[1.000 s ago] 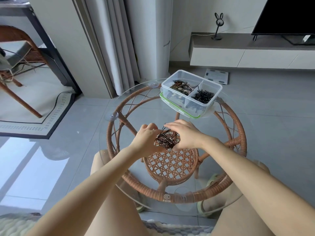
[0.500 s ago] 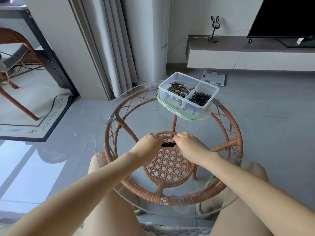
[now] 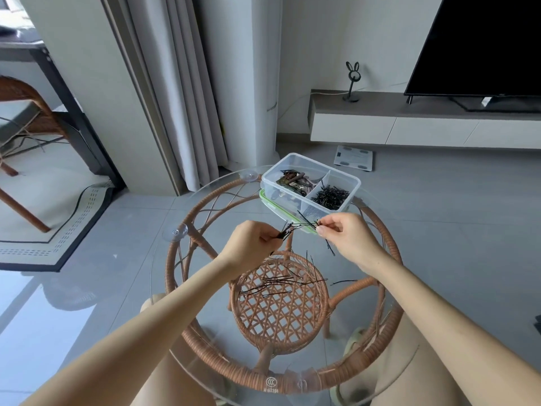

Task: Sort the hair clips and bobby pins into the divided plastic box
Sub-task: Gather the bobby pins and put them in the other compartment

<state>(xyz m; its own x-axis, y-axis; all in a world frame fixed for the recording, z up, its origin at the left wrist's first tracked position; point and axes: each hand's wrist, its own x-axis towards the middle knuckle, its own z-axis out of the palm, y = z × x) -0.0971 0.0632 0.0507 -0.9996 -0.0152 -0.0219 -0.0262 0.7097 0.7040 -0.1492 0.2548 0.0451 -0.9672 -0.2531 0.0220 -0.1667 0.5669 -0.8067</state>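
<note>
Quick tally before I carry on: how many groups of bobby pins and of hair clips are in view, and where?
Bobby pin groups: 4: box compartment, loose on the glass, left hand, right hand.
Hair clip groups: 1: other compartment.
Total: 5 groups. Single pins are too tangled to count.

A home living room.
A large black flat-screen television (image 3: 480, 45) stands on a low white and grey media cabinet (image 3: 409, 124) at the far right. Long pale grey curtains (image 3: 187, 92) hang far left of centre, a white bathroom scale (image 3: 354, 158) lies on the grey tiled floor (image 3: 453, 218), and a round glass-topped rattan side table (image 3: 175, 276) sits near.
</note>
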